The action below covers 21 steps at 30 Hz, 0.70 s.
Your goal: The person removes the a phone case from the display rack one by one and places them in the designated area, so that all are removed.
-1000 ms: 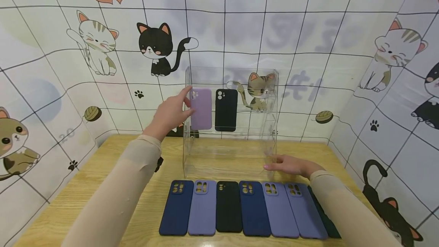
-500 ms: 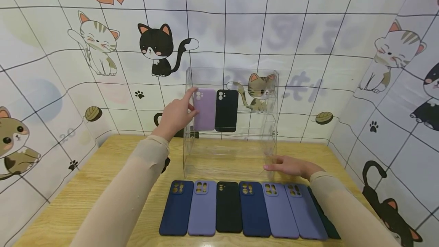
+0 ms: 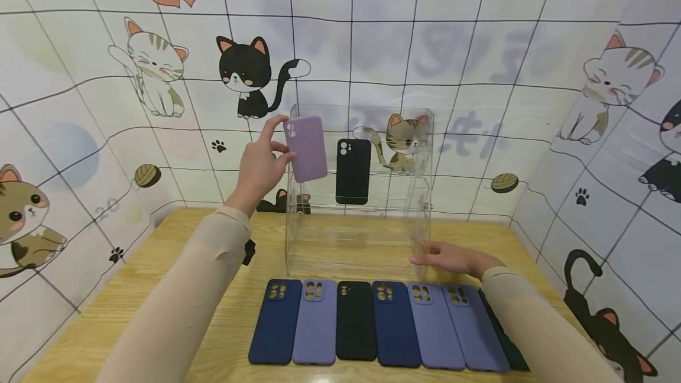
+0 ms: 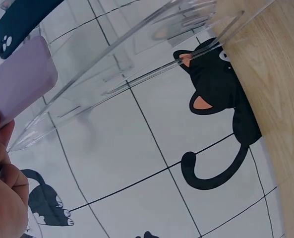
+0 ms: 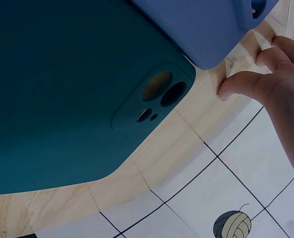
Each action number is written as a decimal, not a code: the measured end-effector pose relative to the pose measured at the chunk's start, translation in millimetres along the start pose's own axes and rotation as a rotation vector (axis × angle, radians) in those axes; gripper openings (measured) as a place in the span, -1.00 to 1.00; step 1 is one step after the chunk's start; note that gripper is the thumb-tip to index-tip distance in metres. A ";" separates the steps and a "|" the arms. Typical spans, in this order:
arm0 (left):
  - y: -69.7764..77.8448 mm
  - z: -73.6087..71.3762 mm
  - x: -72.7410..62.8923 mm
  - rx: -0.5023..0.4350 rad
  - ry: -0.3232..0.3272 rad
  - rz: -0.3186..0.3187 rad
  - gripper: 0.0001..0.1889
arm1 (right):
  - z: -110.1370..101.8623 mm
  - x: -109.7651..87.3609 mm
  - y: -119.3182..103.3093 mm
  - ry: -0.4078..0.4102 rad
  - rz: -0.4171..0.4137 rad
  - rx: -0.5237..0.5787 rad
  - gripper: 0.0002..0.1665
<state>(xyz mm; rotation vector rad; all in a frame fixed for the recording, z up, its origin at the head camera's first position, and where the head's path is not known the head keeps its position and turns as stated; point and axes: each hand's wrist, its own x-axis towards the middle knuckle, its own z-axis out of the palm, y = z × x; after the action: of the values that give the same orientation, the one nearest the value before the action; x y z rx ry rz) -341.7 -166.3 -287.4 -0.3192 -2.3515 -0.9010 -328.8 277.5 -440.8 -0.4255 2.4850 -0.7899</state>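
Note:
My left hand [image 3: 260, 167] pinches a light purple phone case [image 3: 307, 149] by its left edge. The case tilts slightly and hangs in front of the upper level of a clear acrylic rack [image 3: 359, 233]. Beside it, a black phone case [image 3: 353, 171] stands upright on that level. In the left wrist view, the purple case [image 4: 25, 79] lies against my fingers, and part of the hand is cut off. My right hand [image 3: 452, 257] holds the rack's lower right front corner, thumb in front. In the right wrist view, the fingers of my right hand [image 5: 273, 74] are bent.
Several phone cases lie in a row along the front of the wooden table [image 3: 175, 288]: dark blue [image 3: 275, 324], lavender [image 3: 315, 327], black [image 3: 355, 324] and others. A dark green case [image 5: 77, 99] sits at the right end, partly under my right sleeve. A cat-print sheet [image 3: 340, 46] surrounds the table.
The purple case first shifts right towards the black case, then rises, tilts and moves back left in my left hand. My right hand keeps its place at the rack.

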 end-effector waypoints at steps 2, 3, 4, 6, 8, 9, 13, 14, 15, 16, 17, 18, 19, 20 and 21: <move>3.0 -4.6 -0.8 -0.014 0.017 -0.004 -0.22 | -0.5 0.2 -0.4 0.001 -0.003 -0.004 0.12; 4.8 -6.5 -1.3 -0.021 0.022 -0.007 -0.22 | -0.8 0.2 -0.4 0.002 -0.007 -0.006 0.11; 6.5 -8.1 -1.9 -0.027 0.027 -0.008 -0.22 | -0.9 0.1 -0.7 0.003 -0.005 -0.002 0.12; 8.9 -10.9 -2.8 -0.034 0.028 -0.007 -0.23 | -0.7 -0.1 -0.9 0.005 -0.005 -0.003 0.14; 12.4 -11.9 -4.0 -0.045 0.024 -0.008 -0.23 | -1.0 -1.4 -0.5 0.006 -0.009 0.000 0.15; 13.6 -12.3 -5.0 -0.051 0.022 -0.007 -0.23 | -1.1 -2.0 -0.4 0.005 -0.011 0.000 0.16; 16.6 -14.7 -11.5 -0.085 0.004 -0.013 -0.23 | -1.9 -3.1 -0.6 0.006 -0.013 0.001 0.15; 16.5 -15.6 -13.5 -0.100 -0.006 -0.019 -0.23 | -1.9 -2.9 -0.6 0.006 -0.010 0.006 0.15; 16.4 -16.8 -15.9 -0.119 -0.017 -0.029 -0.23 | -1.9 -2.8 -0.4 0.007 -0.009 0.000 0.15; 16.0 -18.2 -18.2 -0.141 -0.031 -0.043 -0.22 | -1.6 -2.3 0.0 0.006 -0.006 -0.002 0.15; 15.7 -19.9 -20.7 -0.162 -0.046 -0.061 -0.21 | -1.3 -2.0 0.6 0.006 -0.001 -0.006 0.16; 14.9 -21.5 -23.1 -0.181 -0.062 -0.076 -0.21 | -0.9 -1.6 0.9 0.005 0.001 -0.006 0.16; 14.1 -23.1 -25.5 -0.200 -0.080 -0.092 -0.20 | -0.6 -1.3 1.4 0.004 0.005 -0.004 0.17; 13.3 -25.0 -27.6 -0.216 -0.096 -0.106 -0.19 | -0.3 -1.1 1.7 0.004 0.006 -0.008 0.17; 12.5 -27.1 -30.0 -0.227 -0.113 -0.119 -0.19 | 0.0 -0.9 1.9 0.003 0.005 -0.012 0.17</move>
<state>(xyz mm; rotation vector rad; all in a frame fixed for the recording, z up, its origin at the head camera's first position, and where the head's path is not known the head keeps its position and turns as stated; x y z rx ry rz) -300.6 -175.5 -282.8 -0.3318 -2.3947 -1.2408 -328.3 279.4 -441.6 -0.4229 2.4940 -0.7742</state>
